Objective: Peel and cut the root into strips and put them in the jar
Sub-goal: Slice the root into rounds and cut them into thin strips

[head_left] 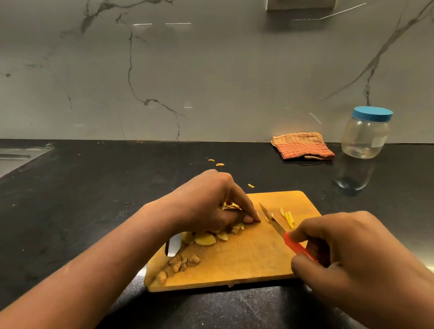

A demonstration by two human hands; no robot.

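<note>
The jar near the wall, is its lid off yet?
No, the blue lid sits on top of the jar, which looks empty.

Yellow root slices (206,239) on board (236,265); capped jar (365,135)

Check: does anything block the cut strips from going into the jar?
Yes: the blue lid sits on the jar, covering its mouth. Nothing lies on the counter between strips and jar; the cloth is off to the side.
</note>
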